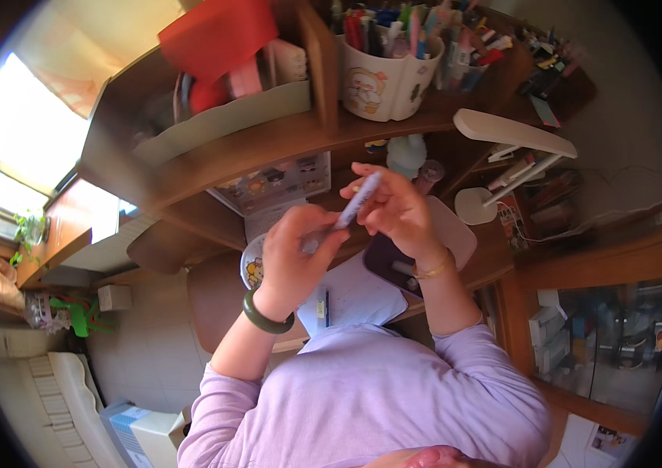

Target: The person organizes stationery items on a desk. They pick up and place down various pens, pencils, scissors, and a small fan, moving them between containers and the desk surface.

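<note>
A pale lavender marker or pen (360,200) is held slantwise above the desk. The thumb and forefinger of my left hand (300,248) pinch its lower end; something greyish shows behind them, too blurred to name. Around the upper part curve the fingers of my right hand (401,212), and whether they grip it or only touch it is unclear. Below my hands lies white paper (360,292) with a slim blue pen or pencil (326,307) on it. An open dark-lined case (381,263) sits under my right wrist, partly hidden. A cartoon-printed round container (253,272) is partly behind my left hand.
Over the desk runs a wooden shelf (237,143), bearing a white pen holder (386,88) crammed with pens. A white desk lamp (474,206) stands at the right with its cable. A printed clear-fronted box (284,178) rests beneath the shelf.
</note>
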Demonstrator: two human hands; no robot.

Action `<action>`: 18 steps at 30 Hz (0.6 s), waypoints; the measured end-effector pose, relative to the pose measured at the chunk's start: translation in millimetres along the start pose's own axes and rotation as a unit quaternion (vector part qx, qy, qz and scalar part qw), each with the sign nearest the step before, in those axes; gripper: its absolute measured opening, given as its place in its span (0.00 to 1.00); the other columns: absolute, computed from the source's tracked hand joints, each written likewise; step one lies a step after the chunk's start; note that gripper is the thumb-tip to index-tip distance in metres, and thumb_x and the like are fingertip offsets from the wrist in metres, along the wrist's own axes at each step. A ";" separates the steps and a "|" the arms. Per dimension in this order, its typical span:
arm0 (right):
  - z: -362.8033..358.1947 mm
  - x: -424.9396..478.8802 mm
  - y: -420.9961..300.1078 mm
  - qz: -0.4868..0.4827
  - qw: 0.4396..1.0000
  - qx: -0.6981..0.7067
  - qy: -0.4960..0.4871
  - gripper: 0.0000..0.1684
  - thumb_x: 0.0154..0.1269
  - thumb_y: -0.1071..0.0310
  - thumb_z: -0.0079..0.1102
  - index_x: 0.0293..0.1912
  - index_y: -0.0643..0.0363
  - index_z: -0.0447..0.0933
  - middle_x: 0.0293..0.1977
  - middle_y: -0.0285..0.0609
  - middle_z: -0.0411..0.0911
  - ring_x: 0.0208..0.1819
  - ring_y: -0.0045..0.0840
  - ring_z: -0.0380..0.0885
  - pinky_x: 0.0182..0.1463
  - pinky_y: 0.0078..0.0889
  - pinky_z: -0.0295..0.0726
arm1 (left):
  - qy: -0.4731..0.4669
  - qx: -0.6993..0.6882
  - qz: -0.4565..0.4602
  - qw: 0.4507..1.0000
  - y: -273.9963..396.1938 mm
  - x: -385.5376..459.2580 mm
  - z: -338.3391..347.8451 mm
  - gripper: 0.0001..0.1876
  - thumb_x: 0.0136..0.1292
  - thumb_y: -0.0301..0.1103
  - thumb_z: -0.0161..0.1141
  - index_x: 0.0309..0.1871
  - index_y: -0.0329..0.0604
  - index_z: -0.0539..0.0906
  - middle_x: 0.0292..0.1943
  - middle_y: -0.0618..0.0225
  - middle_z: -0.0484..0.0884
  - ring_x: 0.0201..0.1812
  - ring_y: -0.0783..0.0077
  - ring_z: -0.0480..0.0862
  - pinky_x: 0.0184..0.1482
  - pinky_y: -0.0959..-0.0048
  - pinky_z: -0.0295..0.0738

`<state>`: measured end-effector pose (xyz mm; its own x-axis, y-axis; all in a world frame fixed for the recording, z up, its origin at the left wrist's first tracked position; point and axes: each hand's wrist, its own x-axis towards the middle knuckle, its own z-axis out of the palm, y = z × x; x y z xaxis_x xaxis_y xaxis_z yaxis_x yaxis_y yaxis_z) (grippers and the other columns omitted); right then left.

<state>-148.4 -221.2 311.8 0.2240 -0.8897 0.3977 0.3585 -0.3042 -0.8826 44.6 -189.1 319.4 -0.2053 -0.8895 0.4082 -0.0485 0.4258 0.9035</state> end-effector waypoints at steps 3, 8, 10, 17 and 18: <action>-4.9 1.9 -46.7 -0.052 0.989 -0.132 0.042 0.26 0.71 0.72 0.64 0.66 0.61 0.71 0.41 0.37 0.83 0.34 0.11 0.79 0.36 0.13 0.80 | -0.037 0.075 0.100 0.991 9.2 27.3 18.8 0.16 0.60 0.13 0.67 0.50 0.31 0.76 0.46 0.58 0.83 0.50 0.67 0.86 0.52 0.71 0.83; -44.4 64.6 -127.7 -0.350 0.866 -0.281 0.222 0.29 0.73 0.77 0.57 0.69 0.62 0.61 0.40 0.44 0.84 0.29 0.16 0.77 0.33 0.18 0.79 | -0.013 0.110 0.222 0.969 24.0 63.1 31.1 0.19 0.58 0.16 0.69 0.52 0.32 0.77 0.55 0.52 0.82 0.53 0.61 0.83 0.57 0.68 0.79; -62.3 98.1 -148.8 -0.356 0.821 -0.379 0.236 0.20 0.74 0.76 0.57 0.63 0.65 0.70 0.40 0.45 0.85 0.32 0.18 0.80 0.36 0.19 0.79 | -0.015 0.083 0.215 0.973 25.3 67.3 36.4 0.20 0.56 0.17 0.70 0.51 0.34 0.77 0.54 0.51 0.83 0.52 0.59 0.84 0.56 0.68 0.80; -43.8 133.1 -173.0 -0.264 0.738 -0.612 0.104 0.22 0.69 0.73 0.61 0.61 0.60 0.74 0.32 0.48 0.81 0.34 0.38 0.83 0.42 0.35 0.81 | -0.027 0.140 0.219 0.965 21.4 63.6 39.1 0.19 0.53 0.19 0.71 0.48 0.38 0.79 0.53 0.55 0.82 0.51 0.52 0.83 0.53 0.63 0.80; -49.1 137.1 -172.1 -0.308 0.728 -0.607 0.085 0.20 0.70 0.72 0.60 0.60 0.60 0.76 0.34 0.47 0.82 0.34 0.39 0.83 0.42 0.35 0.81 | -0.027 0.141 0.218 0.965 20.9 63.9 39.6 0.19 0.53 0.19 0.70 0.48 0.38 0.80 0.53 0.55 0.82 0.51 0.52 0.83 0.53 0.63 0.80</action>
<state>-223.9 -307.6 505.9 0.2074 -0.4556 0.8657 -0.7444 -0.6477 -0.1625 -8.3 -230.5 359.2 -0.3172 -0.6083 0.7276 -0.2074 0.7931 0.5727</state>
